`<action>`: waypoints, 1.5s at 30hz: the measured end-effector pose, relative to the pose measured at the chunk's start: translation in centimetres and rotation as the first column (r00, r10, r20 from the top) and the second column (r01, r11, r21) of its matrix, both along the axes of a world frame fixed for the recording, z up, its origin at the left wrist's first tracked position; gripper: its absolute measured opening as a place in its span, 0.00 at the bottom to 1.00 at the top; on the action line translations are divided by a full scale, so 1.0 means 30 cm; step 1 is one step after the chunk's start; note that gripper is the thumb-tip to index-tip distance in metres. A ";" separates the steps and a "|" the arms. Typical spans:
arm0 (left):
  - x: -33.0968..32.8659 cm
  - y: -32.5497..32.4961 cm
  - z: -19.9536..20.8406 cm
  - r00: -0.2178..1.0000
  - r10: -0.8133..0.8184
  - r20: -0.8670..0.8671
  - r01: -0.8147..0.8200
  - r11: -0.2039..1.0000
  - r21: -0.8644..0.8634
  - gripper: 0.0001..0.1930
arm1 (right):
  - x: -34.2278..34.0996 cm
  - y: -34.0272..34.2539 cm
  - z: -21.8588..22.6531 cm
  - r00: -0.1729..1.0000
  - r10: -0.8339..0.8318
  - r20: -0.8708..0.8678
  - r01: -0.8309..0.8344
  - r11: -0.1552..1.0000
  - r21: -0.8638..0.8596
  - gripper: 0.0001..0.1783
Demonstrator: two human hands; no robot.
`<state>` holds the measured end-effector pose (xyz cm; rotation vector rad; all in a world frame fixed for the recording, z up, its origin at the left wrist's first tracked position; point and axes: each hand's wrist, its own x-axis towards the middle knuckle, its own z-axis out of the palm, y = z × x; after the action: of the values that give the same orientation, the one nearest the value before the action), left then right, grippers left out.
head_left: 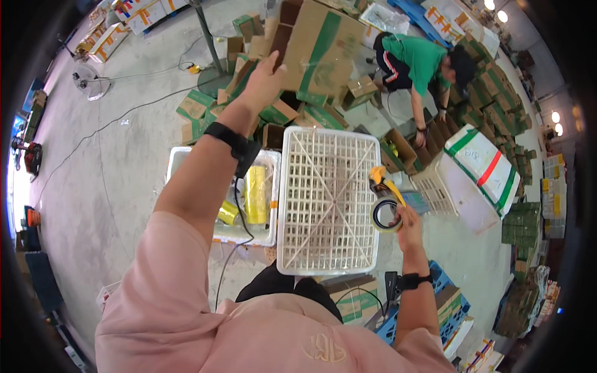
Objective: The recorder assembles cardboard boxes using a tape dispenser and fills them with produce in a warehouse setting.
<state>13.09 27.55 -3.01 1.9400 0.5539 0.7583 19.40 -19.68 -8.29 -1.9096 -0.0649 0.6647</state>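
Note:
My left hand [264, 82] is stretched far forward, its fingers at the left edge of a large brown cardboard box [339, 53] with a green stripe. It appears to grip that edge; part of the grip is hidden. My right hand [407, 227] is closed on a tape dispenser [393, 191] with a yellow handle, and a roll of tape hangs on it. Between my arms, in front of my body, an upturned white plastic crate [329, 140] shows its slatted bottom. The dispenser is just beside the crate's right edge.
A white foam box [271, 233] with rolls of yellow tape [255, 194] stands left of the crate. Cardboard boxes [196, 105] lie heaped ahead. A person in green [416, 59] bends over boxes at the right, near a lidded foam box [482, 165]. A cable [233, 248] hangs from my left wrist.

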 end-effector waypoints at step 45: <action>-0.672 -2.675 -1.171 -0.520 -0.234 -0.821 0.788 -0.503 -0.355 0.23 | -2.213 -1.015 -0.587 0.054 -0.323 -0.945 0.981 -0.161 0.111 0.25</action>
<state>-7.06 -52.70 -38.15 2.2510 -1.5000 -1.5119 -47.00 -50.14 -25.89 -0.2231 1.0786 0.2117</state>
